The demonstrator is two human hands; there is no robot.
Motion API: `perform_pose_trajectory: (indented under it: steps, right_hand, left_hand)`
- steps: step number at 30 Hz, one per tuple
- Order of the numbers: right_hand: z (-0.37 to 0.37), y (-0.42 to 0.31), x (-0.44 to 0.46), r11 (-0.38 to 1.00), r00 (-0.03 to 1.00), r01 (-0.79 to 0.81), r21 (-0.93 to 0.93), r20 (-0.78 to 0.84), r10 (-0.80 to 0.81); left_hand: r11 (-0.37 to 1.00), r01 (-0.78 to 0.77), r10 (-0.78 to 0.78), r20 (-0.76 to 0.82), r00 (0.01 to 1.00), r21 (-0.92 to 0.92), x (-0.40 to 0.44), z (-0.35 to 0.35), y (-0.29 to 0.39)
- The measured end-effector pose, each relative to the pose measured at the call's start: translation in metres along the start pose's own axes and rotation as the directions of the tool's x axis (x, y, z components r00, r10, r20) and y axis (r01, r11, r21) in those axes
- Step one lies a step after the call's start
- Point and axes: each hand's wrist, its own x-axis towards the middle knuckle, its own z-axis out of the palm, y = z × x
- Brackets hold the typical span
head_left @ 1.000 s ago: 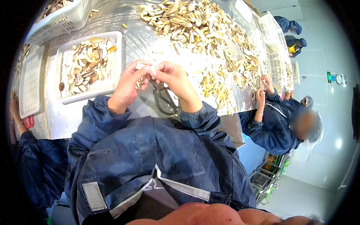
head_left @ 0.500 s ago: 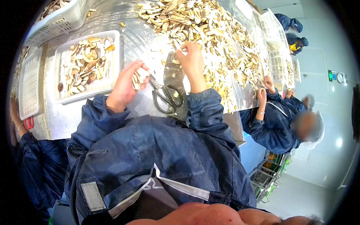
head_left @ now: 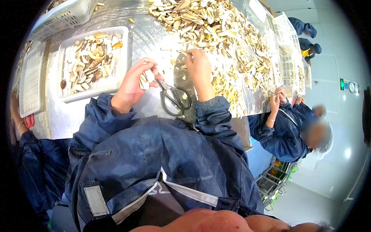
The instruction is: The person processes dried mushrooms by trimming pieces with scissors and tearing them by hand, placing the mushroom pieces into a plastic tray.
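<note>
Stands or sits, cannot tell which, at a metal table in a dark blue jacket. Faces a broad heap of mushroom slices, with a white tray of more at left. Clasps several pale slices in the curled left hand, just beside black-handled scissors on the table. Shows a grey patch on the jacket, white lettering beneath, too covered to read, and a green wall sign, too small to read. Pinches one slim piece in the right hand, near the heap.
</note>
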Motion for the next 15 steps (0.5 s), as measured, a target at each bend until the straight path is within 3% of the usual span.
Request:
perform_pose_trajectory:
  steps: [7,10,15]
  right_hand:
    - [-0.01,-0.005,-0.004,0.982,0.979,-0.188,0.032,0.083,0.184]
    - [-0.028,-0.027,-0.006,0.813,0.896,-0.441,0.381,0.243,0.372]
    - [-0.015,-0.046,-0.017,0.573,0.886,-0.45,0.685,0.424,0.189]
  left_hand:
    - [0.998,-0.014,0.017,-0.06,0.998,0.065,0.0,0.009,0.003]
    - [0.996,-0.024,0.03,-0.066,0.997,0.089,-0.003,0.005,0.0]
    - [1.0,0.007,-0.008,-0.121,0.993,-0.004,-0.003,0.02,0.002]
